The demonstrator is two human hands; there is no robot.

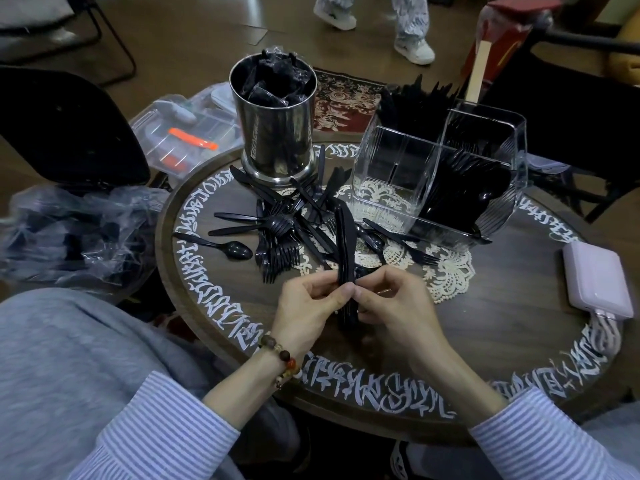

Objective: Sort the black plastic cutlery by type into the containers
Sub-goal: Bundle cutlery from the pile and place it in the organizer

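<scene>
Two hands meet at lower centre of the frame over a round dark table (485, 323) edged with white lettering. The left hand (308, 306), a beaded bracelet (282, 362) on its wrist, and the right hand (394, 303) both curl their fingers round a bundle of black knives (346, 251), thumbs nearly touching, the blades pointing up and away. Striped sleeves (166, 420) enter from the bottom corners. Just beyond lies a loose pile of black cutlery (277, 233), forks mostly, with a spoon (228, 247) apart at its left. At upper centre stands a steel cylinder (273, 133) holding black cutlery; at upper right, a clear divided container (440, 174), one compartment filled with spoons. A pink power bank (595, 282) rests at right.
</scene>
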